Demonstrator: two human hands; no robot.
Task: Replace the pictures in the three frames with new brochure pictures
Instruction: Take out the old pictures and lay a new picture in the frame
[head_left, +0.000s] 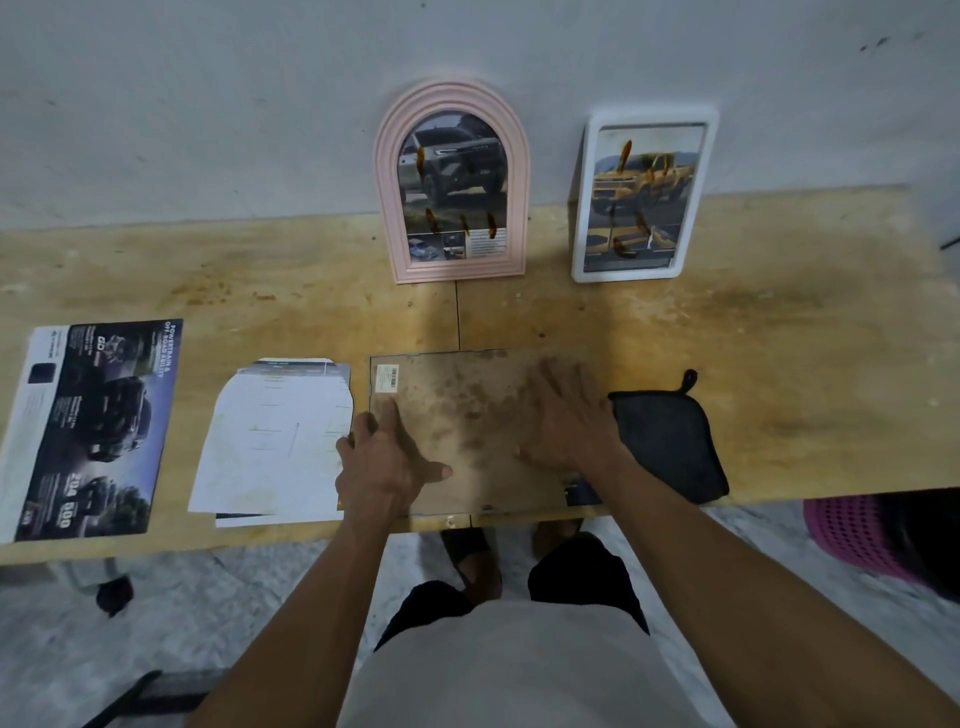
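A brown frame backboard (467, 415) with a barcode sticker lies face down at the table's front edge. My left hand (387, 462) rests flat on its left side, fingers apart. Fingers spread, my right hand (569, 415) presses flat on its right side. A dark picture corner (582, 491) pokes out under the board near my right wrist. Against the wall lean a pink arched frame (452, 182) and a white rectangular frame (644, 195), each holding a car picture. A car brochure (88, 431) lies far left, beside a pile of cut sheets (275, 441).
A black cloth (670, 441) lies right of the backboard, touching my right hand. A pink basket (857, 535) stands on the floor under the wooden table's (779, 338) right end. My feet are below the front edge.
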